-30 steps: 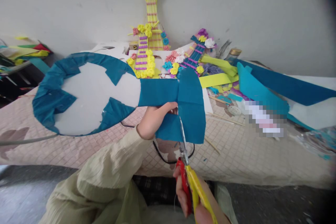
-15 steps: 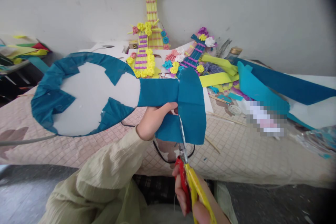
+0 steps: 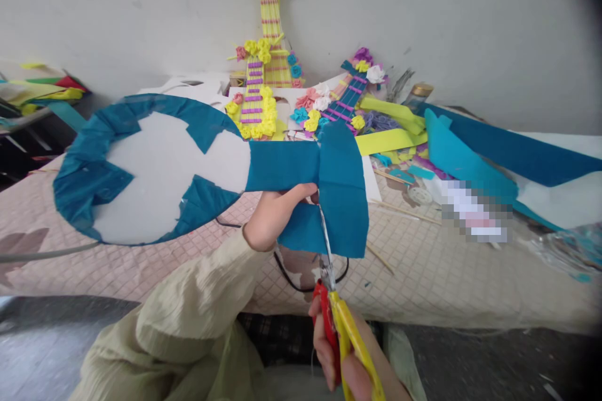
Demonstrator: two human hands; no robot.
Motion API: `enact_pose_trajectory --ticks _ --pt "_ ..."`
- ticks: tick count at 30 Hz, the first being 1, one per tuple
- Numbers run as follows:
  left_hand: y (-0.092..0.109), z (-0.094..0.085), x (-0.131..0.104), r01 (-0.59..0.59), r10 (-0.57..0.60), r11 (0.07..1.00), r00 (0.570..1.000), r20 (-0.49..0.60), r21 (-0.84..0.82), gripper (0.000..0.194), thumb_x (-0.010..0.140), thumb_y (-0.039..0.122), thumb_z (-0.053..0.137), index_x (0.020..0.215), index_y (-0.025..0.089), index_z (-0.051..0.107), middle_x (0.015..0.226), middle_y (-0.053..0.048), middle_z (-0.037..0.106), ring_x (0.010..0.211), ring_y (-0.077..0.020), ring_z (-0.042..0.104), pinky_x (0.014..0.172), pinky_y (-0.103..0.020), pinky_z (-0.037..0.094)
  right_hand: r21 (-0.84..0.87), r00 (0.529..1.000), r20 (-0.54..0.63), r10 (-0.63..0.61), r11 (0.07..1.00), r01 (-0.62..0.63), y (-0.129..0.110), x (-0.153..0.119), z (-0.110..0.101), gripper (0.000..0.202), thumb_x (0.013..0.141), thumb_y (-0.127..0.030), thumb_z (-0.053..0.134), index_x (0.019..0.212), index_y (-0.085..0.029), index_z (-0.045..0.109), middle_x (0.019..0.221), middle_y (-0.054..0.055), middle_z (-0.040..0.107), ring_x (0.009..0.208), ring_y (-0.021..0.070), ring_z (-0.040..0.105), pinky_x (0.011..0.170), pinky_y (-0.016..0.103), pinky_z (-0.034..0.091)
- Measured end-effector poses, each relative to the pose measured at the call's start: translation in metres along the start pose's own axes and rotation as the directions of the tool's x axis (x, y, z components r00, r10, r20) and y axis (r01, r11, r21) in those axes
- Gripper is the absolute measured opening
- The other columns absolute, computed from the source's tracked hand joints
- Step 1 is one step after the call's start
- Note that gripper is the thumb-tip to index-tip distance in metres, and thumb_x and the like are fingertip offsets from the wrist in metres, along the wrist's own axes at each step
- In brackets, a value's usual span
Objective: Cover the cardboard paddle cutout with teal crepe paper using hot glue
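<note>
A flat white cardboard shape (image 3: 155, 169), round at the left with a narrow neck, has dark teal paper (image 3: 282, 166) folded over its rim and neck. My left hand (image 3: 273, 216) grips the neck from below near its right end, thumb on top and the other fingers hidden behind. Beyond the neck a wide flap of the teal paper (image 3: 345, 200) spreads to the right and hangs downward. In my right hand (image 3: 329, 351) are scissors (image 3: 341, 326) with one red and one yellow handle. Their blades point up and lie on the lower part of the flap, just right of my left hand.
Decorated paper guitars (image 3: 254, 94) with paper flowers lean at the wall. Yellow paper strips (image 3: 395, 141), a lidded jar (image 3: 418, 97) and teal and blue sheets (image 3: 470, 156) lie at the right. Thin sticks (image 3: 404, 212) rest on the quilted tablecloth (image 3: 414, 276). A grey cable (image 3: 51, 254) runs at the left.
Almost nothing differs. The cardboard shape and both hands have shifted very slightly to the left, and the scissors keep the same position on the paper.
</note>
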State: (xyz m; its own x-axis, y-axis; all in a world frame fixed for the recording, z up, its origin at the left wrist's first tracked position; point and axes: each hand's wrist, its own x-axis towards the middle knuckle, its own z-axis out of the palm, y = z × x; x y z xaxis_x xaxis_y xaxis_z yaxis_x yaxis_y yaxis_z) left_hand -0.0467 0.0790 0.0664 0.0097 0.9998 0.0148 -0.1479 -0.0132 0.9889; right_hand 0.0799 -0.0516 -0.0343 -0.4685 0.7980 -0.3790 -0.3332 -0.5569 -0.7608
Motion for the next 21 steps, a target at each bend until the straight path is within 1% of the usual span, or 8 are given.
enact_pose_trajectory --ticks 3,5,7,12,15,18,21 --pt "0.0001 0.0001 0.0001 0.003 -0.003 1.000 1.000 -0.006 -0.001 0.018 0.064 0.027 0.063 0.050 0.017 0.057 0.058 0.000 0.061 0.061 -0.0157 0.059 0.063 -0.027 0.047 0.003 1.000 0.017 0.002 1.000 -0.002 0.0002 -0.0004 0.0000 0.046 0.061 -0.057 0.060 0.082 -0.019 0.044 0.043 -0.009 0.042 0.034 0.0064 0.039 0.036 0.019 0.030" --pt "-0.0006 -0.0003 0.0006 0.000 0.000 1.000 1.000 -0.004 -0.001 0.018 0.064 0.027 0.064 0.050 0.017 0.056 0.058 0.000 0.061 0.062 -0.0158 0.059 0.064 -0.027 0.047 0.002 1.000 0.003 0.000 1.000 0.000 0.0007 -0.0014 -0.0010 0.047 0.063 -0.059 0.058 0.082 -0.019 0.044 0.045 -0.008 0.042 0.034 0.0063 0.039 0.036 0.019 0.029" --pt "-0.0017 -0.0009 0.0012 -0.009 0.009 1.000 1.000 -0.002 0.002 0.019 0.064 0.027 0.064 0.050 0.017 0.057 0.057 0.001 0.061 0.062 -0.0156 0.059 0.065 -0.027 0.047 0.002 1.000 0.010 0.027 1.000 -0.027 0.0005 -0.0028 -0.0016 0.048 0.063 -0.061 0.055 0.082 -0.019 0.044 0.045 -0.008 0.043 0.034 0.0064 0.039 0.036 0.019 0.028" --pt "-0.0031 -0.0014 0.0013 -0.018 0.018 1.000 1.000 -0.005 0.012 0.019 0.064 0.028 0.065 0.050 0.017 0.057 0.058 0.001 0.062 0.062 -0.0150 0.058 0.065 -0.026 0.046 0.007 0.998 -0.009 0.068 0.998 -0.068 -0.0039 -0.0034 0.0017 0.051 0.059 -0.063 0.058 0.081 -0.019 0.043 0.044 -0.009 0.041 0.034 0.0061 0.038 0.035 0.018 0.027" --pt "-0.0024 -0.0008 0.0004 -0.020 0.020 1.000 1.000 0.000 0.011 0.019 0.065 0.027 0.064 0.050 0.017 0.057 0.057 0.001 0.061 0.060 -0.0148 0.058 0.064 -0.026 0.046 0.031 0.995 0.018 0.097 0.995 -0.097 -0.0074 -0.0017 0.0043 0.050 0.061 -0.065 0.055 0.079 -0.019 0.042 0.043 -0.009 0.041 0.033 0.0063 0.039 0.034 0.018 0.026" --pt "-0.0019 -0.0007 -0.0004 -0.016 0.016 1.000 1.000 0.001 0.020 0.020 0.065 0.027 0.063 0.050 0.017 0.056 0.057 0.000 0.061 0.060 -0.0151 0.057 0.064 -0.026 0.046 0.026 0.996 0.027 0.082 0.996 -0.083 -0.0087 -0.0003 0.0044 0.049 0.061 -0.064 0.054 0.078 -0.020 0.042 0.042 -0.009 0.041 0.033 0.0065 0.039 0.034 0.019 0.026" --pt "-0.0031 -0.0016 -0.0004 -0.006 0.006 0.999 1.000 0.001 0.034 0.019 0.065 0.028 0.063 0.051 0.017 0.057 0.059 -0.001 0.062 0.061 -0.0159 0.058 0.062 -0.027 0.046 -0.026 0.999 0.028 0.035 0.999 -0.034 -0.0068 0.0003 0.0020 0.048 0.060 -0.061 0.057 0.079 -0.020 0.042 0.043 -0.009 0.041 0.033 0.0065 0.039 0.034 0.019 0.026"
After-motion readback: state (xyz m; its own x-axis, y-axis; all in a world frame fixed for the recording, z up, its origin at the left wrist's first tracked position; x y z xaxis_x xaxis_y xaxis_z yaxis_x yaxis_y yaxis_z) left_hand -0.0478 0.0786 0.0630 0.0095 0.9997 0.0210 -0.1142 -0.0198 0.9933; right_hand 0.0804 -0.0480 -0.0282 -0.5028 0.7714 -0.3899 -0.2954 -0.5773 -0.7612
